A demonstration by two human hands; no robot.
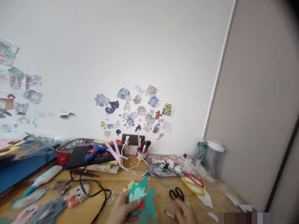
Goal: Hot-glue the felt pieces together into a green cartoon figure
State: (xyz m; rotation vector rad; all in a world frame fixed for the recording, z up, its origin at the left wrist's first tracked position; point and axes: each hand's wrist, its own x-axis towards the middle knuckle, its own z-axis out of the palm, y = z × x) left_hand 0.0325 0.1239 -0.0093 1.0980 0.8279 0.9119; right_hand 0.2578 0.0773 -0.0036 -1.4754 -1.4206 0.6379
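Note:
My left hand [125, 208] grips a green paper cutout [137, 191] of a character with a pale green face area and a red patch, thumb across its front. A darker teal cutout part [150, 203] shows just right of it, and a pale yellow piece [128, 186] peeks out behind. To the right, my right hand [182, 212] has its fingers closed at the lower part of black-handled scissors [177, 193]. The handle loops point away from me, and the fingers hide most of the blades. A small light-tipped object [168, 214] shows beside these fingers.
Rolls of red tape [194, 179] and yellow tape [190, 186] lie at right. Behind stand a tray of cutouts [151, 172], a pen cup [141, 154] and a clear bucket [215, 158]. A blue glue gun [94, 151] rests on a black box; its black cable [102, 189] loops across the left.

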